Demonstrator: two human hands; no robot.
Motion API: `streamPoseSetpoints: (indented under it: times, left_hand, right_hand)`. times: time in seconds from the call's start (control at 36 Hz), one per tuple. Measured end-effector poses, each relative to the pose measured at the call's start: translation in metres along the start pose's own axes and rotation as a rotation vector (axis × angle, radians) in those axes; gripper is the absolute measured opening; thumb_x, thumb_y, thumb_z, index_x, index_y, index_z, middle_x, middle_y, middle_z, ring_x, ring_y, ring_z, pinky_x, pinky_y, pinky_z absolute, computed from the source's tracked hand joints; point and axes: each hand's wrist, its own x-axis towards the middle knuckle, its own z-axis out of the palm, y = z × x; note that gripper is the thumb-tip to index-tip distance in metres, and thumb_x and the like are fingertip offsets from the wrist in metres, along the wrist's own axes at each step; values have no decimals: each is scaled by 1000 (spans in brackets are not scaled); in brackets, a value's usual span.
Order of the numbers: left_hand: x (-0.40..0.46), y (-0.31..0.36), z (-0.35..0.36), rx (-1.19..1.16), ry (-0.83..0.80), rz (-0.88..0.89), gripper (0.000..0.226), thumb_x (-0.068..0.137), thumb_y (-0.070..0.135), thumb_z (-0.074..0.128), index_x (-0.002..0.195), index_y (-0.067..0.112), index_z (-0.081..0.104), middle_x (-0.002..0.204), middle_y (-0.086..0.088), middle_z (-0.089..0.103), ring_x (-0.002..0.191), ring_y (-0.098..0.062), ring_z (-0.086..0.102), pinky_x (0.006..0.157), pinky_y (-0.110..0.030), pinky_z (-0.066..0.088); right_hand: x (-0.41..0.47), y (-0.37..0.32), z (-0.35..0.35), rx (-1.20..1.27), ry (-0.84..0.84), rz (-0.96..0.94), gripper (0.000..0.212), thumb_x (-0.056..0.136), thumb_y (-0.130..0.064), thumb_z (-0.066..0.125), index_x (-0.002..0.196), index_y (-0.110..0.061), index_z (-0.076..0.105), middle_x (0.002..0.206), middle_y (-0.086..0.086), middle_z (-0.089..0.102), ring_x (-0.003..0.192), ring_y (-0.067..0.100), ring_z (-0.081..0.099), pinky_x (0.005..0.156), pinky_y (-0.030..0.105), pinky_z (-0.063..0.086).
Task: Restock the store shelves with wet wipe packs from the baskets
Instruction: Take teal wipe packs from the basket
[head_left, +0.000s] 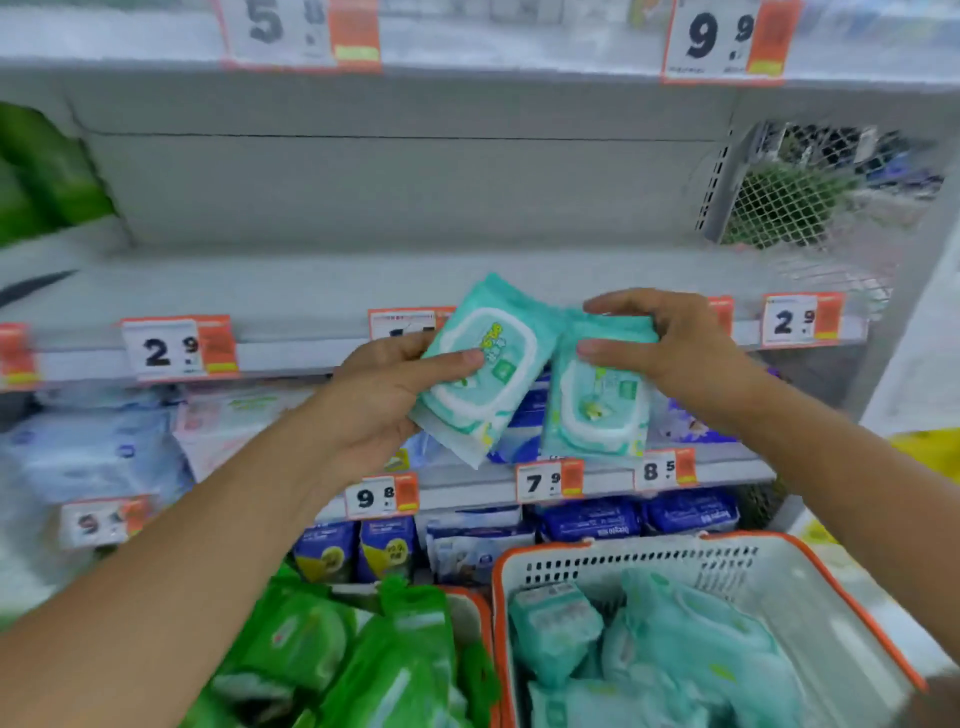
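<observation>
Two baskets sit lowest in view, nearest the camera. Right basket (810, 561), white with an orange rim, holds loose teal packs (691, 639); left basket (475, 608), mostly hidden, holds green packs (332, 654). Both forearms rise from the lower corners and converge at mid-frame in front of the shelf edge.

Left hand (379, 395) grips a teal wipe pack (480, 369): thumb laid across its printed face near the white lid, fingers curled behind it. This pack is tilted, top corner leaning right. Right hand (670, 343) grips a second teal pack (597, 410) by its upper end, fingers curled over the top edge, thumb pressed on the face; the pack hangs nearly upright. The two packs touch or overlap along their inner edges; which one lies in front cannot be told.

Both packs are held in the air, level with the bare grey shelf (322, 291), whose front rail carries price tags (179, 345). Behind and below the packs, lower shelves hold blue and white packs (691, 512) with more tags. A mesh panel (810, 197) closes the right end of the unit. Green packaging (41, 171) shows at the upper left. The frame is motion-blurred, so print on the packs is unreadable.
</observation>
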Motion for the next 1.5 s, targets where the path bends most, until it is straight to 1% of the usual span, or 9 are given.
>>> streamPoseSetpoints:
  times: [0.06,0.17,0.31,0.64,0.89,1.06,1.28,1.39,1.5]
  left_hand:
    - [-8,-13,-3,15,32,-34,33,71,14,73,103,8,72,97,-7,77,77,-13,74,65,-23,59]
    - [-17,-40,-8,44,22,-116,27,81,10,69,108,8,70,101,-9,77,79,-14,73,66,-24,60]
    - [-17,-62,-8,28,63,-179,10,89,8,64,98,7,69,95,-11,77,74,-15,73,65,-26,61]
    - [0,-88,11,289,-58,-234,16,88,4,64,101,12,70,98,-9,77,75,-15,73,63,-23,60]
    - [7,-201,52,484,-202,-473,31,92,10,67,123,11,63,121,-13,70,110,-25,66,92,-36,52]
    - [1,-294,55,1335,-432,-261,69,98,37,57,156,16,27,160,-7,30,142,-25,37,112,-31,33]
    - [-29,-315,-1,1748,-663,-3,49,92,59,53,129,27,62,166,-3,12,146,-27,28,117,-37,26]
    - [-37,-323,-6,1778,-669,153,40,94,53,41,90,26,71,108,5,64,103,-15,55,108,-38,33]
    - [-44,-328,-8,1754,-604,204,35,90,41,38,65,22,54,71,6,54,76,-12,46,105,-36,35]
  right_hand:
    - [-13,13,5,245,-54,248,40,70,-43,82,99,-16,78,101,16,76,97,44,70,92,63,51]
    - [-39,22,9,385,-186,409,18,97,-24,60,97,-11,73,99,8,77,84,15,74,81,29,61]
    - [-48,36,5,312,-226,410,13,96,-18,61,100,-12,72,91,3,78,79,11,74,68,22,59]
    - [-61,65,-23,46,-405,421,50,67,-31,82,112,-12,71,108,14,75,99,30,73,88,43,59]
    - [-80,136,-23,-437,-850,545,46,75,-32,86,117,-24,69,114,-3,64,97,7,64,71,25,53]
    - [-125,214,-3,-1022,-941,455,73,87,-32,77,146,-10,41,142,14,52,120,30,56,95,30,45]
    - [-193,186,41,-1223,-982,232,88,85,-72,56,148,-15,36,157,14,25,138,40,35,104,49,43]
    - [-224,174,86,-976,-1096,378,79,87,-73,51,131,-7,56,133,14,54,122,34,54,95,41,49]
    - [-255,168,139,-610,-1137,782,84,70,-61,75,131,-6,58,128,13,61,106,30,63,88,38,55]
